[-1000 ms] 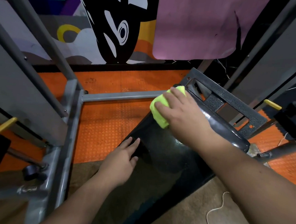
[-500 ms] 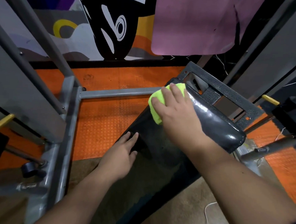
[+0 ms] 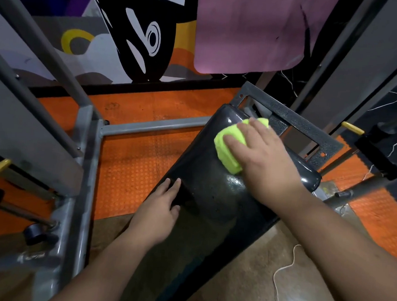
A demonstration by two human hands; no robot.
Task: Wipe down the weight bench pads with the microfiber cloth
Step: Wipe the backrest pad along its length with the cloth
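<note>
The black bench pad [image 3: 209, 192] slopes across the grey frame [image 3: 152, 126] over the orange floor [image 3: 132, 165], its far end glossy. The right hand [image 3: 265, 158] presses the folded green microfiber cloth [image 3: 230, 145] flat there, fingers extended, having slid from the pad's left edge toward its middle. The left hand [image 3: 160, 208] stays flat, bracing lower down. Most of the pad likely remains unwiped.
</note>
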